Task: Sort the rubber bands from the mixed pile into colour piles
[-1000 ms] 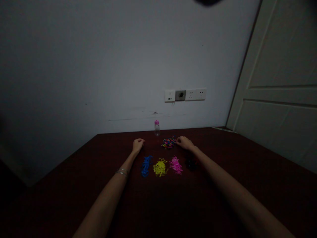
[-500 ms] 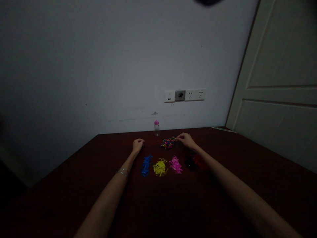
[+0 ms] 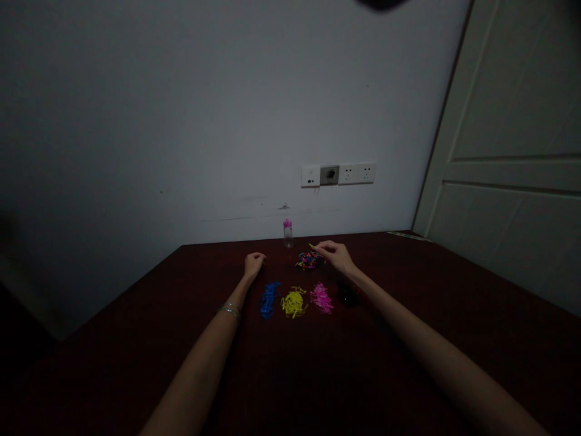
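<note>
My right hand pinches a thin yellow rubber band between thumb and fingertips, just above a mixed pile of coloured rubber bands. My left hand rests on the table to the left of that pile, fingers curled in, with nothing visible in them. Nearer to me lie sorted heaps in a row: blue bands, yellow bands, pink bands and a dark, nearly black heap. Beside the dark heap, my right forearm hides part of the table.
A clear bottle with a pink top stands behind the mixed pile, close to the wall. Sockets are set in the wall above the dark red table. On the right is a pale panelled door.
My right hand has risen slightly and shifted left over the mixed pile, with the yellow rubber band now showing in its fingertips. My left hand stays nearly where it was.
</note>
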A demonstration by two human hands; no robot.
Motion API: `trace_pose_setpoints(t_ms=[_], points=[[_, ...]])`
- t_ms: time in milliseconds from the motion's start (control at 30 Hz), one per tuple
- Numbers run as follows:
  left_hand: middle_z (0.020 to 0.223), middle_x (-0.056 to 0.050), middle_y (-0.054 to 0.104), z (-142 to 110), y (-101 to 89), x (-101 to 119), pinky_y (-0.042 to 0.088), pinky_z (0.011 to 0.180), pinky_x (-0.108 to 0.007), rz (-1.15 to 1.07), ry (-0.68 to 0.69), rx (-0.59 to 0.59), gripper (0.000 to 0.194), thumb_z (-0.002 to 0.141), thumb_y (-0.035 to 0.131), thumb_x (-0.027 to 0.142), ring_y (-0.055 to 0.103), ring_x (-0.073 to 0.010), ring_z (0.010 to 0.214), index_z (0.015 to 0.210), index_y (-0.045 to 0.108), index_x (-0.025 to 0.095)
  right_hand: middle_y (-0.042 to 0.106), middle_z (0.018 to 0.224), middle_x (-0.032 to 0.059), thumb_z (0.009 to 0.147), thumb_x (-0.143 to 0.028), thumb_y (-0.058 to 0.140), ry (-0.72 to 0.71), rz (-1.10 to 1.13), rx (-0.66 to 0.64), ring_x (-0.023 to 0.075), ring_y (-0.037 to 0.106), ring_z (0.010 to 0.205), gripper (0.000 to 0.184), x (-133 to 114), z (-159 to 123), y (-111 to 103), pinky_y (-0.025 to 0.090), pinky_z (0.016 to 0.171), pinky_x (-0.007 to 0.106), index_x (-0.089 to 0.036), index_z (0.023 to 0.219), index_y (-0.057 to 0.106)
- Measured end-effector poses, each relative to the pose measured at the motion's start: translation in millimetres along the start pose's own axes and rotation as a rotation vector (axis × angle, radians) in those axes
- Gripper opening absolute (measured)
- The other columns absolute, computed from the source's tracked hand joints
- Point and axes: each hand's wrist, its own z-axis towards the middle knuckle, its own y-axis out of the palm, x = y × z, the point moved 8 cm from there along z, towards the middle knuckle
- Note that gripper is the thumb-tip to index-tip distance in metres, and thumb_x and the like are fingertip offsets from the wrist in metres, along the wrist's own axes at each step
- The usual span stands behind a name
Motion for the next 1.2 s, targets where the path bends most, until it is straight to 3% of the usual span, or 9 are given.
trace_pose_setpoints(t_ms=[133,467,633,733,833,967,1100,1200], points=[[0.063,-0.004,0.065,-1.8,0.1,4.0,0.041,0.057,-0.02,0.023,0.006,-0.019,0.021,0.071,0.049,0.017,0.058,-0.0134,0.061,0.073,0.069,0.011,0.065,0.082,0.006,0.07,-0.049,0.062,-0.113,-0.019,-0.085,0.0181,0.058,0.08,0.032,-15.1,-9.1,9.4,0.046,0.074,0.032,-0.017,0.07,0.068],[0.065,-0.004,0.066,-0.7,1.2,4.8,0.042,0.06,-0.02,0.06,0.013,-0.023,0.022,0.071,0.048,0.017,0.059,-0.0131,0.062,0.076,0.069,0.012,0.062,0.082,0.0059,0.076,-0.041,0.061,-0.271,-0.13,-0.604,0.0155,0.057,0.079,0.027,-34.4,-56.7,81.6,0.045,0.075,0.029,-0.017,0.072,0.071],[0.065,-0.004,0.065,-3.3,0.0,8.1,0.041,0.059,-0.02,0.073,0.003,-0.019,0.023,0.072,0.048,0.017,0.058,-0.0129,0.063,0.077,0.069,0.011,0.062,0.087,0.0069,0.078,-0.039,0.059,-0.253,-0.176,-0.663,0.0151,0.057,0.079,0.027,-27.5,-58.4,87.0,0.045,0.074,0.028,-0.016,0.073,0.071],[0.065,-0.004,0.065,-4.8,0.1,9.2,0.041,0.058,-0.02,0.075,-0.007,-0.026,0.023,0.072,0.048,0.017,0.058,-0.013,0.063,0.077,0.07,0.011,0.063,0.085,0.0067,0.078,-0.039,0.058,-0.245,-0.157,-0.58,0.0159,0.057,0.081,0.027,-22.6,-46.7,69.9,0.044,0.078,0.03,-0.016,0.073,0.071],[0.066,-0.004,0.065,-4.9,1.1,10.3,0.042,0.059,-0.02,0.084,0.002,-0.035,0.022,0.072,0.049,0.016,0.059,-0.0132,0.064,0.077,0.07,0.011,0.064,0.084,0.0069,0.076,-0.039,0.059,-0.204,-0.162,-0.44,0.0169,0.058,0.081,0.026,-6.1,-31.4,38.1,0.044,0.078,0.031,-0.016,0.072,0.071],[0.066,-0.004,0.066,-3.1,3.9,10.8,0.043,0.063,-0.02,0.111,0.011,-0.053,0.02,0.072,0.049,0.014,0.06,-0.0136,0.067,0.075,0.069,0.012,0.066,0.079,0.0066,0.069,-0.038,0.062,-0.055,-0.242,-0.232,0.0187,0.06,0.078,0.024,37.8,-18.4,-21.0,0.045,0.076,0.031,-0.016,0.07,0.071],[0.066,-0.004,0.066,-1.6,6.5,11.9,0.043,0.063,-0.021,0.127,0.018,-0.067,0.021,0.072,0.049,0.016,0.06,-0.0142,0.067,0.077,0.07,0.012,0.069,0.077,0.007,0.064,-0.04,0.063,0.164,-0.224,-0.015,0.0188,0.061,0.072,0.027,84.9,-23.8,-83.0,0.046,0.069,0.029,-0.015,0.07,0.071],[0.066,-0.004,0.066,-2.5,9.3,14.8,0.044,0.063,-0.021,0.146,0.036,-0.094,0.023,0.072,0.049,0.019,0.06,-0.0148,0.066,0.079,0.07,0.012,0.069,0.072,0.0069,0.06,-0.043,0.062,0.306,-0.177,0.111,0.0153,0.057,0.057,0.035,108.2,-36.0,-113.1,0.043,0.053,0.026,-0.013,0.075,0.071]])
